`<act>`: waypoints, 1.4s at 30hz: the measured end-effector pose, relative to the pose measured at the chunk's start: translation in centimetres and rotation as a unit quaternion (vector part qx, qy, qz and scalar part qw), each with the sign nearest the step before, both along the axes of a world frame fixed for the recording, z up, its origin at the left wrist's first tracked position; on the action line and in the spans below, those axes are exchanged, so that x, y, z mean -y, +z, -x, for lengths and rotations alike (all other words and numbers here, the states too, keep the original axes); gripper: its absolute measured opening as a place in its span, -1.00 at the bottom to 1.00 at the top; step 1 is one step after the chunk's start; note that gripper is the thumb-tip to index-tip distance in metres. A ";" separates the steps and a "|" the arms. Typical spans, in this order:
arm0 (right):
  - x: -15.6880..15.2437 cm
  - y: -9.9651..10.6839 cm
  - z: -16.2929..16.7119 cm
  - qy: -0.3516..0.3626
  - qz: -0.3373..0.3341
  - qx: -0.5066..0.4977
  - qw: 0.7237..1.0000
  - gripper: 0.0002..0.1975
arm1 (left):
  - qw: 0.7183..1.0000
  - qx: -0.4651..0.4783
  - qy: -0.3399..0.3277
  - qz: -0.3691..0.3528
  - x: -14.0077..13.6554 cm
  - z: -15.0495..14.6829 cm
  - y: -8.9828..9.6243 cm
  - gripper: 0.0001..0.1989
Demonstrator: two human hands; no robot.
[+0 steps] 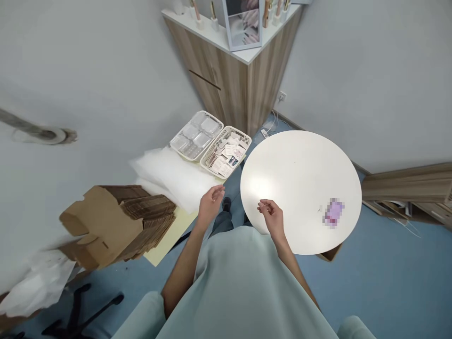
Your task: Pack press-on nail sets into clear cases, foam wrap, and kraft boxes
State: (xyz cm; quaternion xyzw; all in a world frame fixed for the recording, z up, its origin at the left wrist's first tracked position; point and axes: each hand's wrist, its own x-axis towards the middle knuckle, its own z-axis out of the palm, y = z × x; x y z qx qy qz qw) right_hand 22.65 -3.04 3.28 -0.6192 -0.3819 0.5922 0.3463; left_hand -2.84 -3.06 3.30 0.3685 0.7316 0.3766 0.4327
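My left hand [211,203] hovers beside the white padded sheets, to the right of their edge. Its fingers are loosely bent, with nothing visible in them. My right hand [272,217] is over the near left part of the round white table [300,174]. The fingers there are half curled and apart, and I see no object in them. A blurred purple item [333,213] lies on the table's right side, with a tiny pale piece [320,208] next to it.
On a yellow-topped surface [170,239] at left are white foam sheets [176,172] and a stack of flattened brown cardboard boxes [109,221]. Behind them, one basket [226,155] holds small cards, another clear plastic boxes [197,134]. A wooden cabinet [226,77] stands in the corner.
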 end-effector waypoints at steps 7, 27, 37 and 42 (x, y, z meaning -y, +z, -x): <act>0.4 2.1 2.9 -0.098 -0.012 0.045 0.994 -0.60 | 0.977 -0.172 -0.120 0.028 -8.7 5.4 -4.8 -0.67; 3.8 3.0 9.3 -0.241 -0.013 0.093 0.966 -0.60 | 0.908 -0.263 -0.324 0.034 -16.3 8.9 -11.9 -0.78; 0.5 3.0 7.9 -0.143 -0.040 0.065 0.987 -0.66 | 0.992 0.050 -0.117 -0.014 -12.0 7.9 -4.6 -0.74; -1.5 2.8 6.5 -0.117 -0.068 0.047 0.990 -0.61 | 0.963 0.259 -0.069 -0.010 -7.1 2.9 -0.9 -0.59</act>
